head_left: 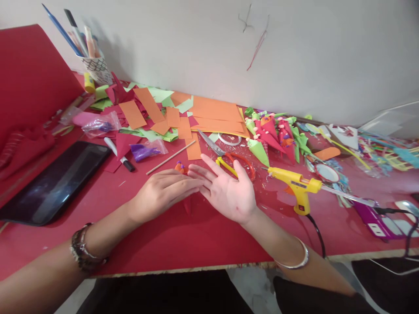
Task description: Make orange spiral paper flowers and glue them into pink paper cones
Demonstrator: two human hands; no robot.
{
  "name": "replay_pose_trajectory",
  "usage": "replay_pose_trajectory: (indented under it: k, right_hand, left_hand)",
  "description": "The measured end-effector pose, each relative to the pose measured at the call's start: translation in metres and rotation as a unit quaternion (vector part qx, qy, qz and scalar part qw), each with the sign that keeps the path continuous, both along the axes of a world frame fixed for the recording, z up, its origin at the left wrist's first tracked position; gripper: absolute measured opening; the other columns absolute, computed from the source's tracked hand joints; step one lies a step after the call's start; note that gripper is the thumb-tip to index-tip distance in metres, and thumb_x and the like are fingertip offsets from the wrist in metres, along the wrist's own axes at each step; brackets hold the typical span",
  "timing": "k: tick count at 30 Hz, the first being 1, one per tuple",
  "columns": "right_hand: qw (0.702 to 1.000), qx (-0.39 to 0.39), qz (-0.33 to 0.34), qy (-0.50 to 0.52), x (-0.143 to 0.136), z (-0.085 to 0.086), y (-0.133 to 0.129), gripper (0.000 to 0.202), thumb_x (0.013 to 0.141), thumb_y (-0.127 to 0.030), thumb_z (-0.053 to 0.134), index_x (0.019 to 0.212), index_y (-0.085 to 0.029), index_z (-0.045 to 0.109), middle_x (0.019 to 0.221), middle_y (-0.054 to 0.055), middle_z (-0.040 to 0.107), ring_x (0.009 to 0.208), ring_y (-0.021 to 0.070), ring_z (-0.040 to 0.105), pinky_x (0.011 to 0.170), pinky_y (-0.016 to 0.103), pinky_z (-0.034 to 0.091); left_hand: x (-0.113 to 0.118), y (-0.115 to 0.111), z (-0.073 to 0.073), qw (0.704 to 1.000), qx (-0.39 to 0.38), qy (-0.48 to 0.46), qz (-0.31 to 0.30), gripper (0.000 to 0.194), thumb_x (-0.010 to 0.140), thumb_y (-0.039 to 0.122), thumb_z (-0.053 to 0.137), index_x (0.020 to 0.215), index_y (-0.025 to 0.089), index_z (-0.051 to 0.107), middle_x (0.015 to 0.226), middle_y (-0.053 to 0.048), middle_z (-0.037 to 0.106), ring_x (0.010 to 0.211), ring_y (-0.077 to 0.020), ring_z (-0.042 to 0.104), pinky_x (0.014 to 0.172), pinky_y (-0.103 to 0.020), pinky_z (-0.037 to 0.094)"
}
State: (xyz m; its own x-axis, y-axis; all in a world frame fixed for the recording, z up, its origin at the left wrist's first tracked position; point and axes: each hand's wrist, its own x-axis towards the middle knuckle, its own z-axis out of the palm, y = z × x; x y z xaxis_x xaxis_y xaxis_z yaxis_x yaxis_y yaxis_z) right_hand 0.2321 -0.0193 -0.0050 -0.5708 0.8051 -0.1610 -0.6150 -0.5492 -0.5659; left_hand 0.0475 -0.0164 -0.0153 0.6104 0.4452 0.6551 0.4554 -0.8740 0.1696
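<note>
My left hand (163,192) is palm down with its fingers stretched out, holding nothing. Its fingertips meet or overlap the fingers of my right hand (229,189), which is turned palm up, spread and bare. Under and behind the hands is a small red paper piece (187,206) with an orange and purple top, mostly hidden by them. Just beyond my right hand lie scissors (212,144) with red and yellow handles. A thin wooden stick (171,157) rests past my left hand. To the right, a yellow hot glue gun (296,185) lies with a clear glue stick in its back.
A dark phone (55,183) lies left, near a marker (119,155). Orange paper strips (216,111) and coloured scraps line the wall. Red and green paper cones (275,135) are heaped at back right. A pen cup (98,69) stands back left; a purple power strip (376,220) lies right.
</note>
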Motion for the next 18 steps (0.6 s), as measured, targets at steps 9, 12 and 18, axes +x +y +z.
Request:
replay_pose_trajectory:
  k: [9,12,18]
  right_hand:
    - [1.000,0.012,-0.003,0.000,0.0014,0.0006,0.0010,0.057,0.083,-0.057,0.020,0.122,-0.022,0.042,0.113,0.005,0.057,0.111,0.0160,0.048,0.104,0.035,0.025]
    - [1.000,0.013,-0.002,0.006,0.0023,-0.0009,0.0021,0.057,0.083,-0.056,0.021,0.122,-0.022,0.043,0.112,0.004,0.057,0.112,0.0166,0.048,0.104,0.034,0.024]
    - [1.000,0.017,-0.012,-0.001,0.0032,-0.0030,0.0037,0.055,0.083,-0.055,0.022,0.119,-0.023,0.047,0.111,0.003,0.058,0.110,0.0156,0.048,0.103,0.033,0.026]
  left_hand:
    - [-0.0010,0.0016,0.0069,1.000,0.007,-0.026,0.017,0.030,0.087,0.034,0.041,0.062,0.018,0.045,0.044,0.003,0.046,0.039,-0.0091,0.042,0.043,-0.022,0.037]
    - [-0.0015,0.0015,0.0053,0.997,-0.031,-0.039,0.050,0.027,0.090,0.025,0.028,0.066,0.018,0.040,0.048,0.002,0.045,0.040,-0.0096,0.040,0.043,-0.023,0.035]
    - [0.0000,0.0031,-0.0001,0.996,-0.047,-0.046,0.068,0.003,0.083,0.019,0.047,0.082,0.017,0.045,0.070,-0.002,0.055,0.061,-0.0112,0.052,0.055,-0.022,0.044]
